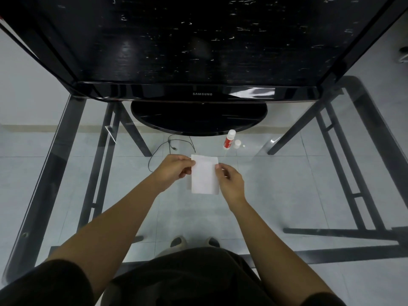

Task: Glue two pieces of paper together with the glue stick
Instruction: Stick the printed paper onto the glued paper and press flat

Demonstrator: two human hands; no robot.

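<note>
With left hand point(174, 168) and right hand point(230, 180), pinching paper point(204, 176) sides midway between table point(298, 184) edges, seemingly aligning two sheets.

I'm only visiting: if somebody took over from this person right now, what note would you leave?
Left hand pinches the left edge of the paper; right hand pinches its right edge.
The paper is above the glass table, apparently two overlapped sheets.
Glue stick stands near the monitor base, white cap beside it.
Done: sheets brought together; whether glued, cannot tell.
Left: likely press flat, recap glue.
</note>
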